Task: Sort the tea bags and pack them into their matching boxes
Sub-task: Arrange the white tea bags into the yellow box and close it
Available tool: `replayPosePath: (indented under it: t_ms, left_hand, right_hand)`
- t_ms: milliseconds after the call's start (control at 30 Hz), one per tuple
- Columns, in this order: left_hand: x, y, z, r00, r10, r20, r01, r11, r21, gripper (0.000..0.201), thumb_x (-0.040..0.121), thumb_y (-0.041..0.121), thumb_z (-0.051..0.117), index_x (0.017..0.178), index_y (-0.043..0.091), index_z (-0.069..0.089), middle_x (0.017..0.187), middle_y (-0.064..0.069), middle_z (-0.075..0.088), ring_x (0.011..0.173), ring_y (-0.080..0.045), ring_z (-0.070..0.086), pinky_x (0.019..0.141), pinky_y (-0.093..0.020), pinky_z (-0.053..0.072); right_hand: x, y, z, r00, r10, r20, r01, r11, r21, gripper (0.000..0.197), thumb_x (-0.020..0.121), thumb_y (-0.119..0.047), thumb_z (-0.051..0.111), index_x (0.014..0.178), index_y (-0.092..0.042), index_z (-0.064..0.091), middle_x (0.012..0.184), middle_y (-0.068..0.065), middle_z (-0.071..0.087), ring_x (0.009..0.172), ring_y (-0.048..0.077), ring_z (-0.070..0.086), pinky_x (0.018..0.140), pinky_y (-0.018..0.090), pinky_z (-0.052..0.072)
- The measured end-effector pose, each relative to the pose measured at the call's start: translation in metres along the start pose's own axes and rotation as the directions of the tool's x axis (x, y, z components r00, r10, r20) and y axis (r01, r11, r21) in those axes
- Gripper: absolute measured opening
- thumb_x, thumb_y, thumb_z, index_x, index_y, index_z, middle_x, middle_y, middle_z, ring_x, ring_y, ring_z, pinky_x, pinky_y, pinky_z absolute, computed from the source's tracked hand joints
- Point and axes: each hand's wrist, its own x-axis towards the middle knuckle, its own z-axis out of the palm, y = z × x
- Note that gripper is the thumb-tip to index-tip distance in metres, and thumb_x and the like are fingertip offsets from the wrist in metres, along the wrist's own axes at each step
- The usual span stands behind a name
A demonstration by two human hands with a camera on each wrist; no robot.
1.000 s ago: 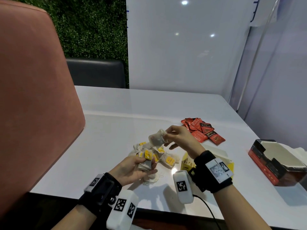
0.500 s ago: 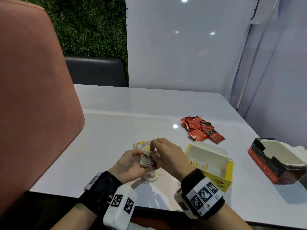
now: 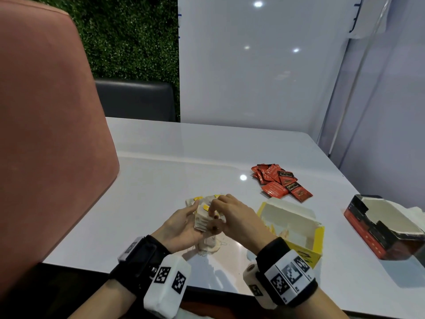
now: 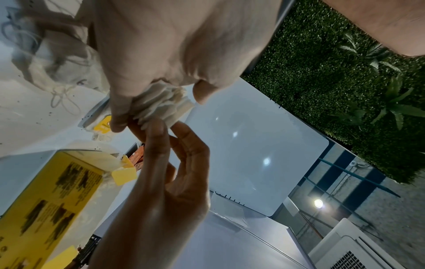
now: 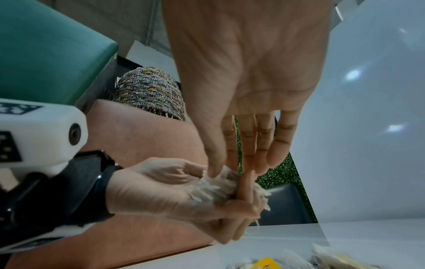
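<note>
My left hand (image 3: 192, 215) grips a stack of white tea bags with yellow tags (image 3: 202, 219) just above the table's near edge. My right hand (image 3: 215, 216) curls over the stack from the right, thumb and fingertips pinching its top. In the left wrist view the stack (image 4: 163, 103) fans out of the palm and the right fingertips (image 4: 158, 127) touch its edge. The right wrist view shows the stack (image 5: 214, 185) between both hands. More loose white tea bags (image 3: 208, 246) lie under and behind the hands. The open yellow box (image 3: 296, 245) stands just right of them.
A heap of red sachets (image 3: 280, 181) lies beyond the yellow box. An open red and black box (image 3: 368, 236) sits at the table's right edge. A pink chair back (image 3: 46, 146) fills the left side. The white table (image 3: 172, 171) stretches far ahead.
My right hand came down and left with a single white tea bag and set it on the stack in my left hand. Both hands now meet on the stack.
</note>
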Motion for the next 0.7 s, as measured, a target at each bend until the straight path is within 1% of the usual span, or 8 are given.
replayPosePath:
  t_ms: [67,200,300,433,533,567,633,700]
  left_hand:
    - [-0.001,0.001,0.0,1.0,0.009,0.006,-0.009,0.999,0.054,0.038,0.086,0.026,0.043,0.1,0.004,0.071,0.093,-0.015,0.066,0.086,-0.028,0.059,0.09,-0.044,0.049]
    - [0.003,0.0,-0.003,1.0,-0.019,-0.019,0.02,0.998,0.056,0.043,0.088,0.026,0.042,0.122,0.003,0.055,0.107,-0.019,0.059,0.1,-0.03,0.055,0.096,-0.047,0.045]
    - [0.003,0.0,-0.004,1.0,-0.029,0.006,0.028,0.999,0.046,0.041,0.087,0.024,0.043,0.118,0.002,0.058,0.107,-0.019,0.059,0.102,-0.03,0.053,0.094,-0.048,0.046]
    - [0.001,0.0,-0.004,0.998,-0.036,0.046,0.034,0.999,0.031,0.04,0.089,0.024,0.043,0.114,0.003,0.066,0.114,-0.02,0.057,0.109,-0.031,0.051,0.1,-0.048,0.042]
    - [0.0,0.0,-0.002,0.997,-0.042,0.057,0.041,0.999,0.011,0.039,0.091,0.025,0.044,0.113,0.001,0.065,0.109,-0.019,0.059,0.101,-0.03,0.057,0.097,-0.046,0.046]
    - [-0.001,0.001,-0.001,0.997,-0.039,0.064,0.037,0.999,0.034,0.035,0.091,0.021,0.045,0.114,0.001,0.063,0.103,-0.018,0.061,0.094,-0.028,0.06,0.093,-0.044,0.05]
    - [-0.003,0.001,-0.001,0.997,-0.036,0.074,0.028,0.993,0.112,0.027,0.086,0.004,0.051,0.112,0.0,0.059,0.094,-0.016,0.063,0.085,-0.024,0.064,0.09,-0.042,0.053]
    - [-0.005,0.002,-0.001,0.995,-0.034,0.096,0.014,0.979,0.203,0.034,0.076,-0.009,0.054,0.109,0.0,0.058,0.093,-0.016,0.063,0.082,-0.023,0.064,0.091,-0.042,0.053]
  right_hand:
    - [0.0,0.002,-0.001,1.0,0.001,-0.003,-0.001,1.0,-0.005,0.014,0.091,-0.023,0.053,0.104,-0.018,0.057,0.108,-0.003,0.056,0.105,0.013,0.044,0.069,0.025,0.037]
    - [0.001,0.003,-0.003,0.998,0.015,-0.057,-0.013,0.999,0.034,0.011,0.091,-0.017,0.055,0.099,-0.016,0.062,0.103,0.0,0.06,0.1,0.017,0.051,0.07,0.03,0.042]
    - [0.0,0.004,-0.004,0.995,0.0,-0.102,0.001,1.0,0.001,0.012,0.089,-0.012,0.056,0.097,-0.015,0.064,0.101,0.0,0.061,0.098,0.018,0.052,0.068,0.032,0.044]
    - [-0.002,0.001,-0.002,0.998,-0.045,-0.047,0.042,0.997,-0.068,0.009,0.087,-0.011,0.056,0.092,-0.013,0.062,0.101,0.002,0.06,0.099,0.02,0.049,0.066,0.034,0.046]
    - [-0.002,0.001,-0.004,0.995,-0.094,0.024,0.095,0.992,-0.085,0.012,0.088,-0.015,0.054,0.091,-0.01,0.065,0.102,0.003,0.061,0.1,0.022,0.048,0.07,0.036,0.047]
    - [-0.001,0.002,-0.006,0.995,-0.096,0.035,0.098,0.993,-0.068,0.016,0.09,-0.018,0.053,0.091,-0.01,0.066,0.103,0.003,0.062,0.101,0.02,0.048,0.072,0.036,0.047]
    - [0.004,0.005,-0.011,0.998,-0.066,0.01,0.066,0.998,0.008,0.018,0.092,-0.024,0.053,0.093,-0.011,0.066,0.101,0.001,0.062,0.1,0.018,0.049,0.076,0.035,0.047]
    - [0.01,0.011,-0.016,1.0,0.006,-0.028,-0.003,0.994,0.106,0.014,0.091,-0.021,0.057,0.101,-0.013,0.062,0.102,0.003,0.063,0.098,0.02,0.054,0.081,0.038,0.048]
